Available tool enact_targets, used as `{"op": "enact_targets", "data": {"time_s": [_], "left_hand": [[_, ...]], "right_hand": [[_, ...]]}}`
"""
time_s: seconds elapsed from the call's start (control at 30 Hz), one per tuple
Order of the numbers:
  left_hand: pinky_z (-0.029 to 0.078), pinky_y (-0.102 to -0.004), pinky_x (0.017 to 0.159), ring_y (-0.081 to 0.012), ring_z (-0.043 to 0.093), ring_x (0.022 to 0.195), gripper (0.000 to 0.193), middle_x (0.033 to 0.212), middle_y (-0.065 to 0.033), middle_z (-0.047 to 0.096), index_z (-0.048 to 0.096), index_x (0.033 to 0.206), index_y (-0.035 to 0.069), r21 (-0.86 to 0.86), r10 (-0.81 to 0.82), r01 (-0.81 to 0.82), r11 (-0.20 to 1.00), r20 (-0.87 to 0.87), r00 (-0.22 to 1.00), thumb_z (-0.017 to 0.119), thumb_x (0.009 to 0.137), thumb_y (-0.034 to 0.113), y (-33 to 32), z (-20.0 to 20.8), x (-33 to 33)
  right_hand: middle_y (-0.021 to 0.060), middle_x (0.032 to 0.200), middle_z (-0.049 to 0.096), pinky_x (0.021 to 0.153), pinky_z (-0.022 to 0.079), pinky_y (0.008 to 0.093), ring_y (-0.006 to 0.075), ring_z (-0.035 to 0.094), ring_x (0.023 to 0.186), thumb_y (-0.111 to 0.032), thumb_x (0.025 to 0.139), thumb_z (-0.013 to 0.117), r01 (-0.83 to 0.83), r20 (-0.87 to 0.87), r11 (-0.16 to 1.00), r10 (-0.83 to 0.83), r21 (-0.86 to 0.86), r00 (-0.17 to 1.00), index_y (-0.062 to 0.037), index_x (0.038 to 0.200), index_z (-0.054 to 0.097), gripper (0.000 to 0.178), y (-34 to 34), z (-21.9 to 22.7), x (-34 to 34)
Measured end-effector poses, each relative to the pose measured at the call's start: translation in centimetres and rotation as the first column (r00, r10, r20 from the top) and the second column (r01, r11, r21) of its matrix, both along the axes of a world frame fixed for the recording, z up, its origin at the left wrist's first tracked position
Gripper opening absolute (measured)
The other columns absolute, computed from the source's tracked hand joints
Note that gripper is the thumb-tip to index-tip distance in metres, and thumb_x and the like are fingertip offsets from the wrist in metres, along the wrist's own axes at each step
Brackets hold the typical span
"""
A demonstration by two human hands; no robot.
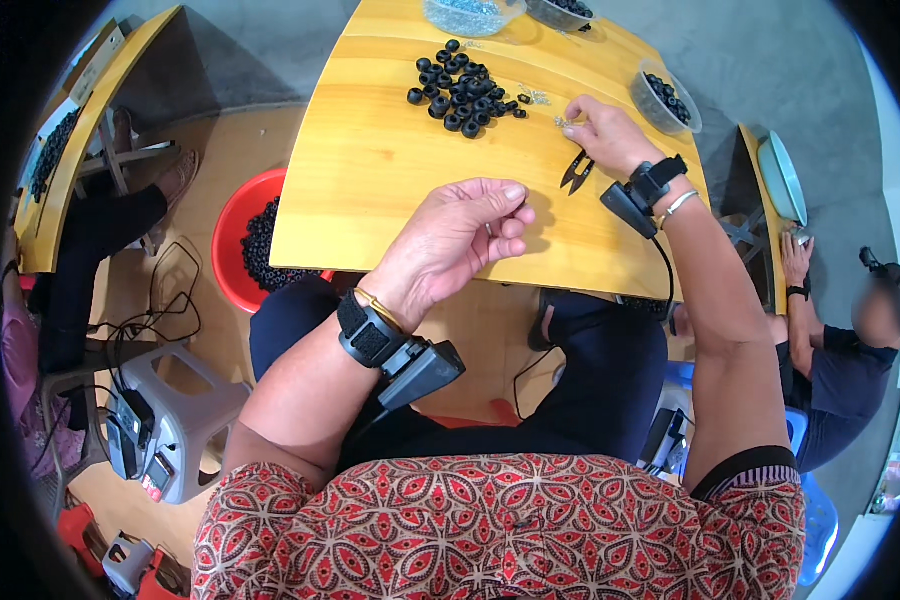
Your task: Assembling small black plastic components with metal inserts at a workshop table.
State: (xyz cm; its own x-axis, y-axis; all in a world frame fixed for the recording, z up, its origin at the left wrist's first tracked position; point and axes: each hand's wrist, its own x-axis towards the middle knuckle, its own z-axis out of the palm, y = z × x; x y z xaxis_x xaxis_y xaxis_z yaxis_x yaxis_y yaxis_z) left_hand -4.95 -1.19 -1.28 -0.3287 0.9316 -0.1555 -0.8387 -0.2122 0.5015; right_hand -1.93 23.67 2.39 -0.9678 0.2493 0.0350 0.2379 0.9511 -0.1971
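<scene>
My left hand [462, 228] is raised over the near edge of the yellow wooden table [370, 180]. Its thumb and forefinger are pinched together; a small dark bit shows at the tips, too little to name. Farther right, my right hand [612, 138] has thumb and fingers closed on small clear, shiny pieces [561, 121]. Just below those fingers lie black thread snips [576, 172], blades pointing toward me. Left of that hand is a pile of black round parts with holes [460, 90]. More small clear pieces [535, 95] rest between the pile and my right hand.
Along the table's far side stand a tub of clear bluish pieces [460, 14] and tubs of black parts [665, 100]. A red basin [232, 235] of black parts is on the floor at left. Other people sit at tables on both sides. Cables [175, 290] trail near a grey stool [195, 400].
</scene>
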Motion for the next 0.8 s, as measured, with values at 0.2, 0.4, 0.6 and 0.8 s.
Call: {"op": "enact_targets", "data": {"time_s": [0.2,0.4,0.6,0.8], "left_hand": [[0.048,-0.0206,0.056,-0.0082,0.052,0.06,0.014,0.075,-0.0047,0.057,0.055,0.087,0.001,0.007,-0.003,0.003,1.0,0.003,1.0,0.051,0.083,0.014,0.0,0.0,0.0],[0.049,-0.0216,0.057,-0.0086,0.053,0.061,0.014,0.075,-0.0049,0.057,0.055,0.087,0.001,-0.001,0.006,-0.006,1.0,0.019,1.0,0.051,0.083,0.014,0.1,-0.1,0.0],[0.049,-0.0225,0.057,-0.009,0.053,0.063,0.015,0.076,-0.0051,0.057,0.054,0.088,0.001,-0.006,0.005,-0.005,1.0,0.018,1.0,0.051,0.083,0.014,0.0,-0.1,0.0],[0.05,-0.0252,0.063,-0.0115,0.054,0.07,0.015,0.083,-0.0083,0.057,0.053,0.087,0.001,0.02,0.026,-0.026,0.999,0.018,1.0,0.049,0.084,0.014,0.1,-0.4,0.0]], "right_hand": [[0.0126,0.066,0.054,0.057,0.041,0.032,0.0243,0.051,0.061,-0.018,0.078,0.053,-0.061,-0.006,0.998,0.061,0.034,0.998,-0.001,0.08,0.05,0.017,-0.8,-0.6,-0.5],[0.0096,0.065,0.052,0.057,0.041,0.0294,0.0199,0.05,0.06,-0.018,0.078,0.054,-0.071,-0.026,0.996,0.07,-0.053,0.997,-0.0012,0.08,0.05,0.018,0.3,-1.0,-0.7],[0.0129,0.072,0.056,0.063,0.042,0.0315,0.0233,0.053,0.067,-0.022,0.079,0.052,-0.076,-0.193,0.982,0.042,-0.174,0.98,-0.0002,0.085,0.054,0.023,1.3,1.2,-0.4],[0.0112,0.074,0.058,0.064,0.042,0.03,0.0192,0.054,0.068,-0.022,0.08,0.051,0.054,-0.126,0.99,-0.07,-0.128,0.99,0.001,0.086,0.055,0.024,2.3,1.4,1.1]]}}
